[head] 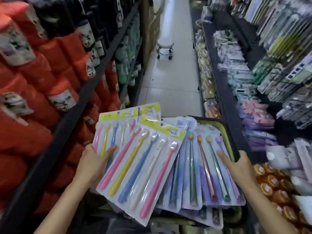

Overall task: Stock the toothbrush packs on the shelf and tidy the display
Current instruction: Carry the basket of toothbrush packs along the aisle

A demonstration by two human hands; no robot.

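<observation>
A fan of toothbrush packs lies across a green basket (230,137) in front of me. The yellow-topped packs (140,168) hold pink, yellow, blue and white brushes. The pale blue and purple packs (207,174) sit to their right. My left hand (94,163) grips the left edge of the yellow-topped packs, thumb on top. My right hand (238,163) holds the right side of the blue and purple packs at the basket's rim, thumb pressed on the top pack.
I stand in a narrow aisle. Left shelves (79,98) carry red and black rolled goods. Right shelves (224,92) hold stacked packaged items, with round orange items (273,188) near my right arm. A white wheeled stool (165,46) stands on the tiled floor ahead.
</observation>
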